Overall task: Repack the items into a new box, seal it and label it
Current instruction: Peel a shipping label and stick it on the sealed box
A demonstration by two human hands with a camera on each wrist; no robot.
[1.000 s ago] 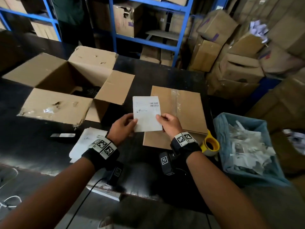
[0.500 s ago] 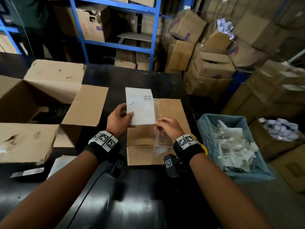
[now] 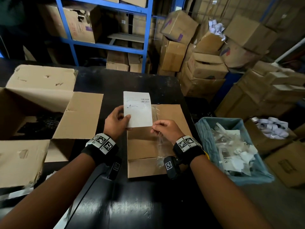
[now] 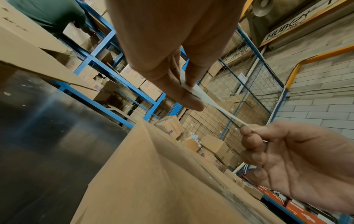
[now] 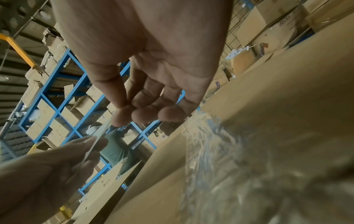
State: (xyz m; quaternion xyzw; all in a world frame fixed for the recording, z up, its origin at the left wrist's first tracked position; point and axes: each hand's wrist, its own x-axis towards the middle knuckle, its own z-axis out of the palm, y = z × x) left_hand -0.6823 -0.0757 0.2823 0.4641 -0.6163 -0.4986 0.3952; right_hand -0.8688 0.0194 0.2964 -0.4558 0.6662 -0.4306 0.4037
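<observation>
A white shipping label point(image 3: 137, 109) with a barcode is held up over the far left part of the taped brown box point(image 3: 143, 146) on the black table point(image 3: 132, 204). My left hand point(image 3: 125, 119) grips the label's lower left edge, thumb on top. My right hand point(image 3: 156, 128) pinches its lower right corner. The left wrist view shows the label point(image 4: 210, 104) edge-on, running from my left hand point(image 4: 184, 89) to my right hand point(image 4: 247, 128). From the right wrist, my right hand point(image 5: 122, 112) pinches the thin label point(image 5: 101, 133) above the box's crinkled clear tape point(image 5: 210, 151).
A large open carton point(image 3: 79, 116) with dark items inside stands at the left. A blue-lined bin point(image 3: 203, 129) of paper scraps sits at the table's right edge. Blue shelving point(image 3: 145, 38) and stacked cartons point(image 3: 206, 68) fill the back and right. Loose sheets point(image 3: 16, 194) lie at the near left.
Both hands have carried the label forward and to the right, over the taped box. My right hand slid from the label's right edge down to its lower right corner.
</observation>
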